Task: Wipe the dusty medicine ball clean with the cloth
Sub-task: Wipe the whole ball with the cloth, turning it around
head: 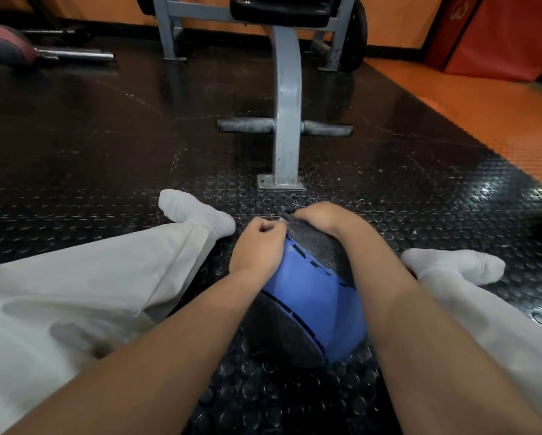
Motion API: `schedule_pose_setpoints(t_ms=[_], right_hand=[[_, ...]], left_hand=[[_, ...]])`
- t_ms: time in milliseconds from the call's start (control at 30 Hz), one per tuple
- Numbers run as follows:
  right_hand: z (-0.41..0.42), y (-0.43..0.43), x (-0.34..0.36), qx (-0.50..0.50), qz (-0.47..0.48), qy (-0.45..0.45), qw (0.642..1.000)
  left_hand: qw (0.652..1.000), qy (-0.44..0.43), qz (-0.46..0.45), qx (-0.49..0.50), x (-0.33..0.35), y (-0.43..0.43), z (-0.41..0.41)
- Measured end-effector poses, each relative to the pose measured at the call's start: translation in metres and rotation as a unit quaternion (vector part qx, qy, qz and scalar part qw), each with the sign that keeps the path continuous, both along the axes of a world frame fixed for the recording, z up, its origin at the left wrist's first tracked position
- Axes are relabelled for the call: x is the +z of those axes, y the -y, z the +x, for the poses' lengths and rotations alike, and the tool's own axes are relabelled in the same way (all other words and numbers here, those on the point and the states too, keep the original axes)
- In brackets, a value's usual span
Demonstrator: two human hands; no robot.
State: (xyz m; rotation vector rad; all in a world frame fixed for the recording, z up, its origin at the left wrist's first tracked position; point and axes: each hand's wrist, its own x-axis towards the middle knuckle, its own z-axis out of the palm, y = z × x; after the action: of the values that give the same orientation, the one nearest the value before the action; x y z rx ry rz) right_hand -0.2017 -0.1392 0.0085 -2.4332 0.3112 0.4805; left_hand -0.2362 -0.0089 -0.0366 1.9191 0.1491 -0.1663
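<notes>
Medicine ball [310,296] on the floor [106,152] between a person's legs [75,293]; right grip [316,218] clutches a dark cloth [286,215] on top, left grip [260,246] curled beside it, hold unclear.

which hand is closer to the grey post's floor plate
Right. The right hand, holding the cloth atop the medicine ball, is just short of the floor plate; the left hand is further back and left.

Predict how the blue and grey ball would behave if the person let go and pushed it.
Being round, the ball would probably roll on the flat studded floor. Its rough grey panels suggest little slipping. It looks firm, undented under the left hand and the right hand, which seems to grip a cloth.
</notes>
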Motion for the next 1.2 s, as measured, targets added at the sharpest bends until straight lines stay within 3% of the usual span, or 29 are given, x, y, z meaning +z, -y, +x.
schedule_pose_setpoints(t_ms=[133, 267, 533, 767, 867, 1067, 1200], right_hand=[[-0.024, -0.010, -0.003, 0.034, -0.095, 0.062, 0.993], [-0.060, -0.018, -0.001, 0.055, -0.111, 0.099, 0.987], [-0.021, -0.021, 0.010, 0.091, -0.104, 0.009, 0.990], [0.018, -0.031, 0.004, 0.140, -0.076, -0.032, 0.987], [0.007, -0.025, 0.001, 0.124, -0.061, 0.025, 0.990], [-0.069, -0.002, -0.001, 0.085, -0.033, 0.115, 0.989], [-0.052, -0.001, -0.003, 0.036, -0.076, 0.057, 0.995]], left_hand=[[1.000, -0.013, 0.013, -0.010, 0.004, 0.000, 0.009], [0.999, -0.008, -0.002, -0.038, 0.004, -0.002, 0.008], [0.999, 0.052, 0.006, 0.008, -0.003, 0.003, -0.015], [0.994, 0.007, -0.059, 0.087, -0.004, 0.002, -0.011], [0.993, -0.015, -0.077, 0.085, -0.004, -0.003, -0.001], [0.998, -0.008, -0.061, -0.010, -0.001, -0.001, 0.012], [0.999, 0.011, -0.032, -0.024, -0.001, 0.004, 0.007]])
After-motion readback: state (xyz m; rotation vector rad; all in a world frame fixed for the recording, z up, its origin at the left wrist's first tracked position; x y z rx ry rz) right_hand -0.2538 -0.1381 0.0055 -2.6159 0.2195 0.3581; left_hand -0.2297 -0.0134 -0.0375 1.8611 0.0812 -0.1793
